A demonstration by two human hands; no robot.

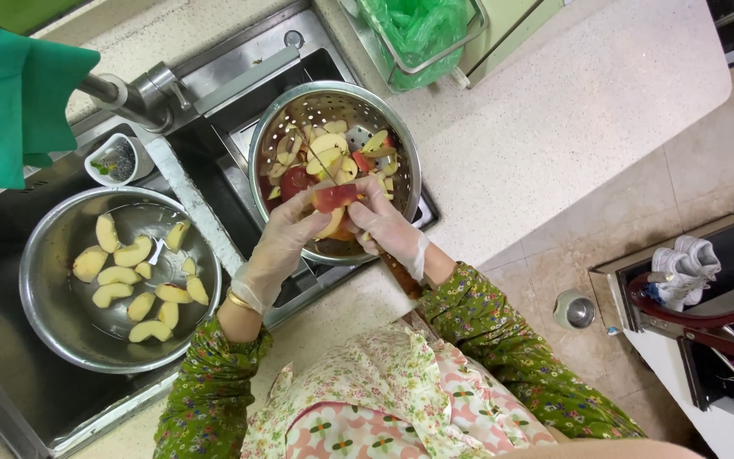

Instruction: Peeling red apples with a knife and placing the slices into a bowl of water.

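Both hands' grip: left hand (286, 242) apple piece (333, 198), right hand (388, 223) knife (401, 274).

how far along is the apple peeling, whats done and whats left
Done: about a dozen peeled wedges lie in the steel bowl in the sink. In hand: the left hand holds a red-skinned apple piece over the colander, while the right hand works a knife on it. Left: the colander holds peels and cut bits; whether unpeeled pieces remain there is hard to tell.
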